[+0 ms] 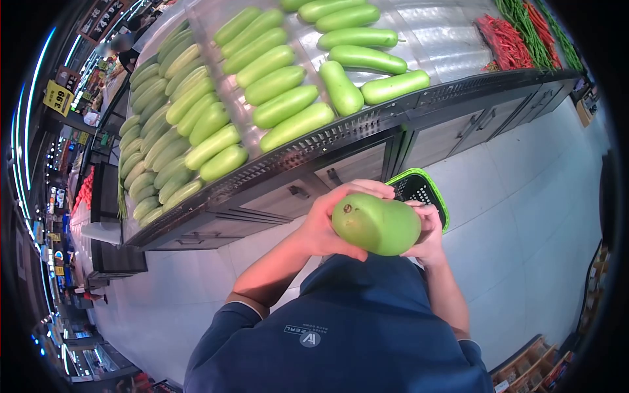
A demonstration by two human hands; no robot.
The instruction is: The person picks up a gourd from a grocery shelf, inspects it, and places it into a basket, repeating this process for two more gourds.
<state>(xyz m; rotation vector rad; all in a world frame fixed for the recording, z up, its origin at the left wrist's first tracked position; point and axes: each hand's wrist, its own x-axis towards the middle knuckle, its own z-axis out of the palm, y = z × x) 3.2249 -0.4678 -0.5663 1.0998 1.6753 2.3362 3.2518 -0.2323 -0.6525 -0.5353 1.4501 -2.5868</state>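
Note:
Held in front of my chest is a large green gourd (pixel 377 224), its stem end tilted toward the left. My left hand (pixel 331 219) wraps round its left end, with the thumb below and the fingers above. Around the other end is my right hand (pixel 427 234), its fingers partly hidden by the gourd. Just behind my right hand, a black basket with a bright green rim (pixel 435 183) shows low down, partly covered by the hands and gourd.
A curved display counter with a black perforated edge (pixel 262 162) runs ahead. On it lie rows of light green gourds (pixel 298 128), darker gourds (pixel 157 144) and red chilies (pixel 503 42). Wooden crates (pixel 534 363) stand at lower right. A person (pixel 124 49) is far left.

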